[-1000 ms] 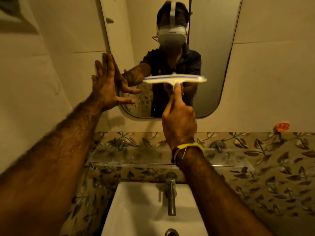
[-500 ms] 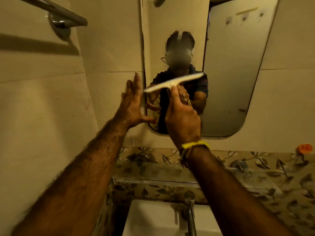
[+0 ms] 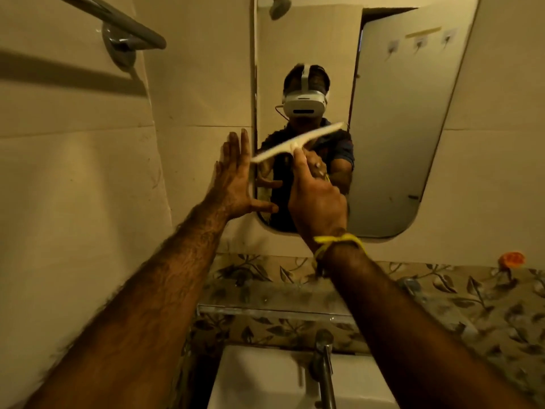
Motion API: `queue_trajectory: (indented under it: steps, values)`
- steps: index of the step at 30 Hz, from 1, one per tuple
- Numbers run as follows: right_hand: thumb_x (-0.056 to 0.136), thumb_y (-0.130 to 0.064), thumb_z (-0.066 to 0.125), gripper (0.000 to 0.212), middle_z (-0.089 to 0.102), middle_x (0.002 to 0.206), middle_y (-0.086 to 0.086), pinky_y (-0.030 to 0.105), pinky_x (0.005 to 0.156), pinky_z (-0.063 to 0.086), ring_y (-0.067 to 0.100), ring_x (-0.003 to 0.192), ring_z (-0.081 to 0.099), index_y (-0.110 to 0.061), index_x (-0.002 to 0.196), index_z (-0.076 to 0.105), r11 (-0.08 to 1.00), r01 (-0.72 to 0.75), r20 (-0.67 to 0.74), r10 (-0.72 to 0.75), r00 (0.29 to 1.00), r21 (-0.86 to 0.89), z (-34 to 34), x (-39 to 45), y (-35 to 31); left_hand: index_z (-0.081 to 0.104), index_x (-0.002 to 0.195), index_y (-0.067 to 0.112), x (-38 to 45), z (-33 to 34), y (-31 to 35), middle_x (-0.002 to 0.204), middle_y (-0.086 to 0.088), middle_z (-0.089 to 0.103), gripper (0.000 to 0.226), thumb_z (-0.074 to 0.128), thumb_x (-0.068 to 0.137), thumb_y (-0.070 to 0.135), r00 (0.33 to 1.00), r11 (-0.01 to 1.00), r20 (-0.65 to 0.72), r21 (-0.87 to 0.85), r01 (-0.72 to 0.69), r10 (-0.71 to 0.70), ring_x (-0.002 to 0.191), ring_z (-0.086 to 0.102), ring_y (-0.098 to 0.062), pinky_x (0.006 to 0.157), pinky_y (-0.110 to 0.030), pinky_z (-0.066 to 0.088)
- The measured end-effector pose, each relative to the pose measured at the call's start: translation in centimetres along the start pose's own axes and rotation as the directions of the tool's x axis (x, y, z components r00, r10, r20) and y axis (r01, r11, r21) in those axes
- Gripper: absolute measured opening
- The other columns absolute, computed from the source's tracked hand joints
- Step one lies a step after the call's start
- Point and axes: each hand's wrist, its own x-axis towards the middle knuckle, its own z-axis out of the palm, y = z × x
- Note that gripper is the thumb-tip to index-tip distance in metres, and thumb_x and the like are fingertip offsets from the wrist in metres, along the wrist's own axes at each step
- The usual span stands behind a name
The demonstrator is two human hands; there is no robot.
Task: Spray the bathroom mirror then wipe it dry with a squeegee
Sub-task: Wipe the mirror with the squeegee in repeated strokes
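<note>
The bathroom mirror (image 3: 392, 128) hangs on the tiled wall, tall with rounded lower corners. My right hand (image 3: 317, 199) grips the handle of a white squeegee (image 3: 298, 141), whose blade lies tilted against the lower left part of the glass, right end higher. My left hand (image 3: 236, 175) is flat on the wall at the mirror's left edge, fingers spread and pointing up, thumb reaching onto the glass. The mirror reflects a person with a headset and both hands. No spray bottle is in view.
A glass shelf (image 3: 274, 305) runs below the mirror over leaf-patterned tiles. Under it are a white basin (image 3: 265, 379) and a metal tap (image 3: 324, 364). A towel bar (image 3: 118, 22) sits high on the left wall. An orange object (image 3: 511, 259) rests at the right.
The view has tilted up, showing more mirror and the towel bar. The squeegee blade went from level to slanted, right end raised, and shifted toward the mirror's left edge. My left hand stays on the wall.
</note>
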Motion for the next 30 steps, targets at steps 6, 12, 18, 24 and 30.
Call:
queue_trajectory:
  steps: [6,12,18,24,30]
  values:
    - [0.095,-0.013,0.046,0.065,0.065,0.070,0.010,0.039,0.046,0.055,0.027,0.049,0.059,-0.027,0.153,0.020,0.995,0.049,0.168,-0.034,0.985,-0.082,-0.3,-5.8,3.9,-0.041,0.144,0.036,0.5,-0.1,1.3,0.157,-0.008,-0.041,0.165,0.090,0.047,0.063,0.997,0.997,0.022,0.028,0.075,-0.075,0.145,-0.034,-0.033,0.113,-0.067,-0.004]
    - [0.096,-0.018,0.048,0.059,0.063,0.063,0.011,0.032,0.042,0.048,0.028,0.046,0.058,-0.029,0.151,0.028,0.989,-0.117,0.045,0.122,0.992,-0.091,-1.7,-5.4,5.2,-0.040,0.146,0.028,0.6,1.3,2.7,0.153,-0.017,-0.045,0.165,0.084,0.045,0.072,0.987,0.980,0.032,0.128,0.149,-0.154,0.144,-0.035,-0.040,0.113,-0.074,0.004]
    - [0.099,-0.019,0.043,0.054,0.067,0.079,0.015,0.032,0.042,0.054,0.022,0.044,0.056,-0.025,0.150,0.028,0.990,-0.139,-0.029,0.138,0.990,-0.025,-2.4,-3.5,7.3,-0.040,0.146,0.026,0.6,3.0,4.7,0.154,-0.021,-0.042,0.166,0.073,0.037,0.082,0.969,0.964,-0.019,0.097,0.248,-0.247,0.142,-0.032,-0.050,0.108,-0.077,0.007]
    - [0.099,-0.028,0.036,0.053,0.052,0.053,0.003,0.027,0.039,0.038,0.021,0.041,0.048,-0.030,0.151,0.028,0.969,-0.247,0.065,0.248,0.967,-0.025,-2.0,-9.6,9.2,-0.037,0.148,0.024,-0.5,3.9,4.2,0.154,-0.021,-0.042,0.166,0.086,0.046,0.070,0.975,0.967,-0.002,0.133,0.219,-0.221,0.143,-0.032,-0.048,0.111,-0.074,0.008]
    - [0.097,-0.033,0.037,0.050,0.046,0.058,-0.013,0.008,0.041,0.029,-0.002,0.046,0.045,-0.032,0.147,0.036,0.872,-0.439,-0.185,0.478,0.859,0.215,-4.1,-2.0,12.5,-0.036,0.148,0.022,-0.6,3.9,4.4,0.156,-0.022,-0.038,0.167,0.078,0.042,0.079,0.975,0.957,-0.016,0.188,0.220,-0.221,0.144,-0.028,-0.050,0.110,-0.074,0.010]
